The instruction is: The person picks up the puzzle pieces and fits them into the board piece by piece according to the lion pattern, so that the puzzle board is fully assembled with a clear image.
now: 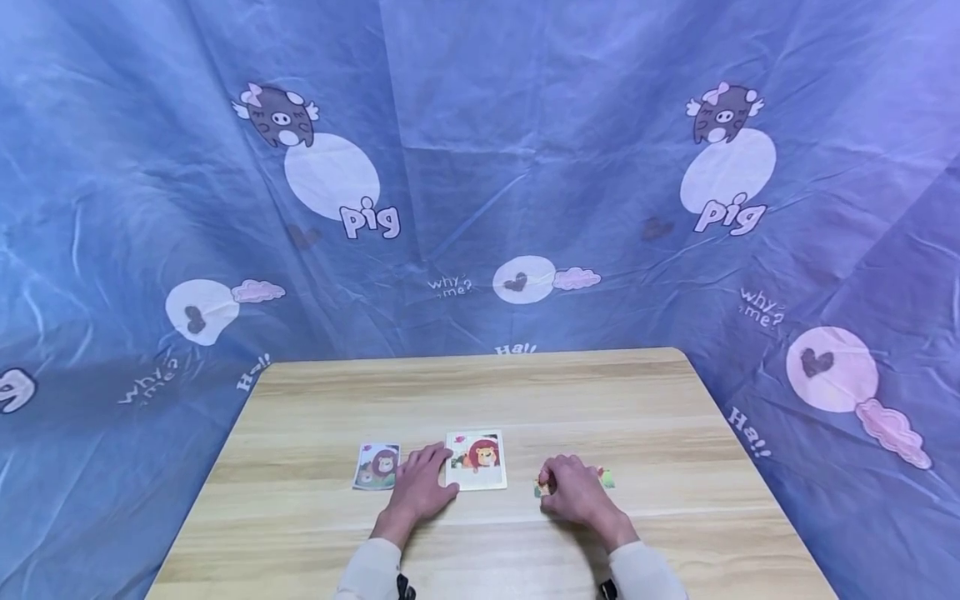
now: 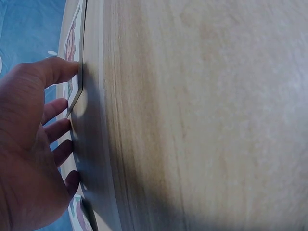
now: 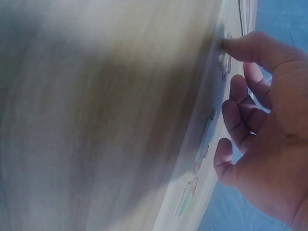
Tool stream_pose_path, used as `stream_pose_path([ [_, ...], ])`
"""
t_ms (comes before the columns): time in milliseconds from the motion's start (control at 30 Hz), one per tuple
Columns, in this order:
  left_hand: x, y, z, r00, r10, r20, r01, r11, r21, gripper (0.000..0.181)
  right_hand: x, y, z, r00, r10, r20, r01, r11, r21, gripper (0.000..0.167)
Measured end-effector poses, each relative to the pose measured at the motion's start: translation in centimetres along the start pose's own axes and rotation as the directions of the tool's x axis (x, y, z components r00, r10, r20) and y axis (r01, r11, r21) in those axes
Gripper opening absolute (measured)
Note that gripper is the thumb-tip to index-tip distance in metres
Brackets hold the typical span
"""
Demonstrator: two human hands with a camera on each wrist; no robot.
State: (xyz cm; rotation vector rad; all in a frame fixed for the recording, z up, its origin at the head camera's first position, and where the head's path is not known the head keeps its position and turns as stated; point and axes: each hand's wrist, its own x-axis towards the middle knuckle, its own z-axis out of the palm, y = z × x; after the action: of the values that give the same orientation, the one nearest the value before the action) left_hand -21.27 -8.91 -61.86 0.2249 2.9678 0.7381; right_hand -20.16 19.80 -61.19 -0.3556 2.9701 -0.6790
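Observation:
In the head view my left hand (image 1: 422, 483) rests at the left side of a puzzle board (image 1: 476, 482) with a partial lion picture. Its thumb touches the board's near edge, and the spread fingers lie by its left side. A lion picture card (image 1: 367, 468) is left of that hand. My right hand (image 1: 577, 492) bends over a small colourful puzzle piece (image 1: 538, 490), pinching it between thumb and index finger. The right wrist view shows the thumb at this piece (image 3: 224, 62), while the other fingers curl above the table. Another green piece (image 1: 607, 479) shows beyond the right hand.
Everything lies on a light wooden table (image 1: 322, 400). More flat pieces (image 3: 188, 196) lie under and beside the right hand in the right wrist view. A blue cloth (image 1: 465, 200) printed with pigs hangs behind the table and along both sides.

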Motion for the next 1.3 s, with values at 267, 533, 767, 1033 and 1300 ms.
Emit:
stream_pose_path([
  [267, -0.03, -0.05, -0.06, 1.0, -0.004, 0.002, 0.004, 1.0, 0.002, 0.06, -0.05, -0.22, 0.13, 1.0, 0.016, -0.014, -0.017, 0.998, -0.057, 0.042],
  [533, 0.0, -0.12, 0.06, 1.0, -0.002, 0.002, 0.002, 1.0, -0.002, 0.06, 0.45, 0.09, -0.02, 0.998, 0.065, -0.02, -0.066, 0.997, -0.032, 0.041],
  [767, 0.17, -0.13, 0.15, 1.0, 0.003, -0.007, -0.003, 1.0, 0.0, 0.059, 0.67, 0.09, -0.36, 0.997, 0.079, -0.001, -0.079, 0.997, 0.005, 0.034],
  [1033, -0.07, -0.03, 0.17, 1.0, -0.006, 0.002, 0.006, 1.0, -0.002, 0.06, 0.22, 0.34, -0.11, 0.997, 0.041, -0.062, -0.038, 0.998, 0.04, 0.033],
  [1300, -0.15, -0.01, 0.06, 1.0, -0.006, 0.019, 0.006, 1.0, -0.008, 0.06, -0.23, 0.37, 0.14, 0.989, -0.012, -0.144, 0.036, 0.986, 0.161, 0.026],
])
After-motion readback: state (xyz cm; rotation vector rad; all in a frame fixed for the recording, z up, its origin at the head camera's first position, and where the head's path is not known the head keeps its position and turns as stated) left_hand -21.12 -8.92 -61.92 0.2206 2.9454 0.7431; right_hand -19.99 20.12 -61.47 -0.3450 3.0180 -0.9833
